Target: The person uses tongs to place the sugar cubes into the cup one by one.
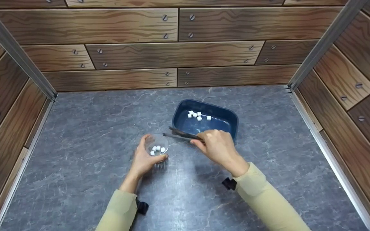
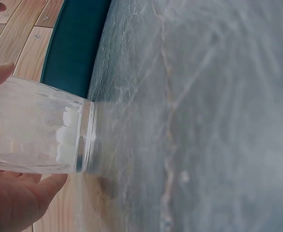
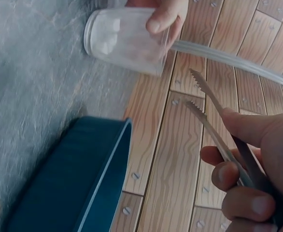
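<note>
My left hand [image 1: 141,160] grips a clear cup [image 1: 153,140] standing on the grey surface, thumb and fingers on opposite sides. Several white cubes [image 1: 158,148] lie at the cup's bottom. In my right hand [image 1: 218,148] are metal tongs [image 1: 185,134] with serrated tips, held between thumb and fingers. The right wrist view shows the tong tips [image 3: 195,107] a little apart with nothing between them. From the head view, they point left, near the cup's rim. Behind the right hand is a dark blue tray [image 1: 215,125], where several more white cubes [image 1: 199,118] lie toward the back.
Wood-patterned panels enclose the grey marbled surface [image 1: 85,144] at the back wall [image 1: 133,57], the left wall [image 1: 8,128] and the right wall [image 1: 342,106]. Metal strips [image 1: 329,166] run along the side edges.
</note>
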A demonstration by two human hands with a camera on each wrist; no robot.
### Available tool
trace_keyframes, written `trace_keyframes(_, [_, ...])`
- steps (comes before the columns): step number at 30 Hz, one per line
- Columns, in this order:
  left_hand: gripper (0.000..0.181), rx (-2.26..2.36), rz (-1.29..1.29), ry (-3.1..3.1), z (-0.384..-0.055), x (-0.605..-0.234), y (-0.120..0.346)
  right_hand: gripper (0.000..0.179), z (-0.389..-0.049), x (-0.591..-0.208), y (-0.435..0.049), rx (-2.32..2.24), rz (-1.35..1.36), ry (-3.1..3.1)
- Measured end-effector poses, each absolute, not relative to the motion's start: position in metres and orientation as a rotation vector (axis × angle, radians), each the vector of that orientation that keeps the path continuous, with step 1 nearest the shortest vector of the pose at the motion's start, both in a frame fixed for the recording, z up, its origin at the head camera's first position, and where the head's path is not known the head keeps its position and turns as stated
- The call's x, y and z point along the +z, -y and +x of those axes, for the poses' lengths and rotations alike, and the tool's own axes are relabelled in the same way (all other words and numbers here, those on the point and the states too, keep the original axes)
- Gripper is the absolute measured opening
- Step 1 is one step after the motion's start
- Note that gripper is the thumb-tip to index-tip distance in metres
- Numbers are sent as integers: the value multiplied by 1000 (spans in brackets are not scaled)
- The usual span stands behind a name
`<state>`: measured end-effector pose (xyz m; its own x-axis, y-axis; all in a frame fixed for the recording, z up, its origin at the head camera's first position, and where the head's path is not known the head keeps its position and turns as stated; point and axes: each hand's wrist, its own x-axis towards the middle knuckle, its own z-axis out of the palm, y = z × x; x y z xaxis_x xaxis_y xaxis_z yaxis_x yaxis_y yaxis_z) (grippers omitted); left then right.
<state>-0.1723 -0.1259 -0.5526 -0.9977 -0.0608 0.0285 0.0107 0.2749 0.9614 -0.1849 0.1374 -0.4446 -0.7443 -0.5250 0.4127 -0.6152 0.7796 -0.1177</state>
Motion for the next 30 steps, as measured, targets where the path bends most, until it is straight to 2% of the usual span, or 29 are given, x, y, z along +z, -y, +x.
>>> trace_keyframes(14, [99,-1826,74,2480,-172,-553,127,37,-206,-451,-170,283,478,2834])
trace_keyframes(30, [97,-1831,42,2459,-172,-554,126,44,-230,-460,-197,224,227,2994])
